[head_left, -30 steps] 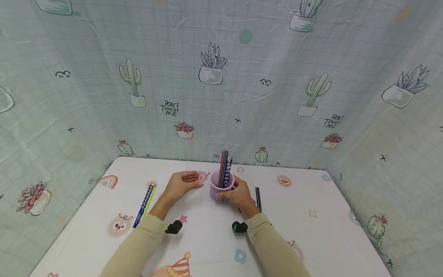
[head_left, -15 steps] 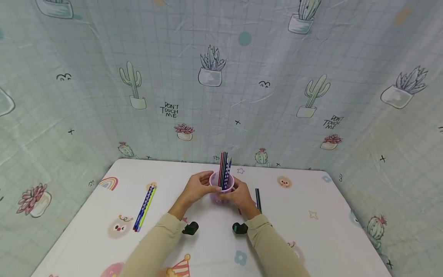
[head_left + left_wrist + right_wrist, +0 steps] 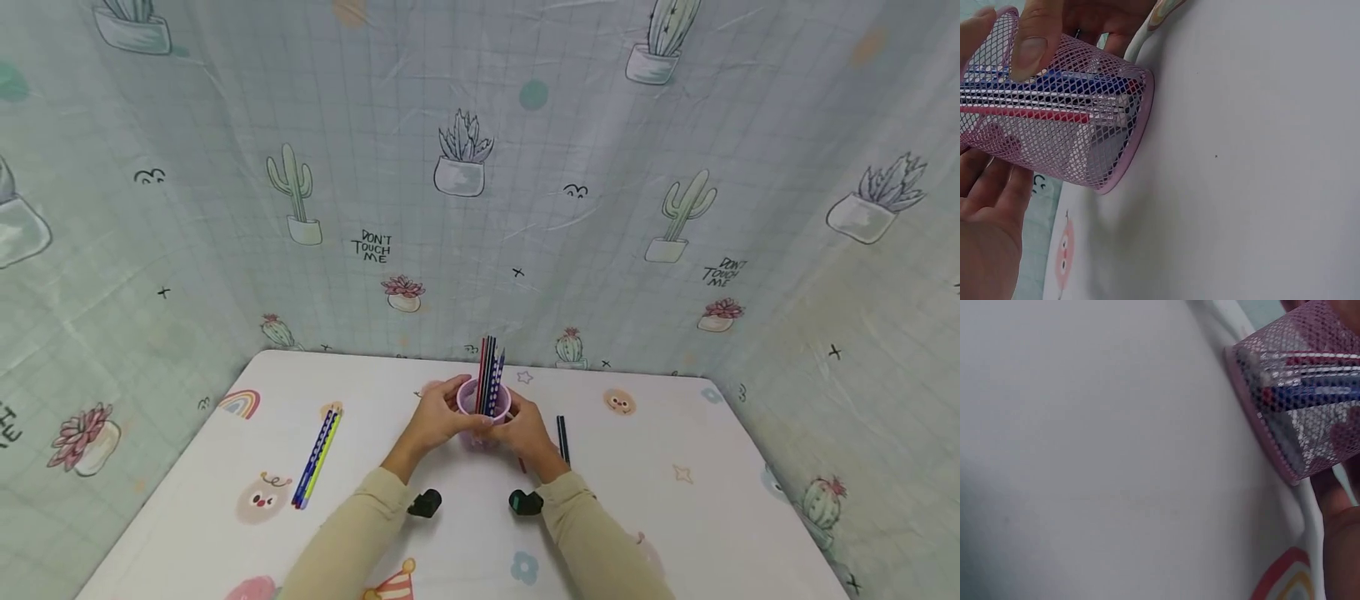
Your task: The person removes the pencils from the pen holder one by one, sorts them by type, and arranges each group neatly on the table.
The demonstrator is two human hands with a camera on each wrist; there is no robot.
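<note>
A pink mesh pencil cup (image 3: 1054, 156) stands near the back middle of the table, between both hands. Several pencils (image 3: 491, 375) lean upright in it, red, black and dotted dark blue, seen through the mesh in both wrist views. My left hand (image 3: 435, 419) grips the cup from the left, thumb across the front. From the right, my right hand (image 3: 529, 435) holds it too, its thumb meeting the left one at the front. Fingers behind the cup are partly hidden. Whether its base touches the table I cannot tell.
Dotted blue and yellow-green pencils (image 3: 317, 458) lie on the white patterned table (image 3: 637, 500) at the left. Black pencils (image 3: 563, 440) lie right of the right hand, and a red tip (image 3: 522, 465) shows beside its wrist. A patterned curtain (image 3: 510, 233) encloses the back and sides.
My left hand has moved right from beside the pencil cup and taken hold of it. My right hand keeps its grip. The view has tilted up slightly.
</note>
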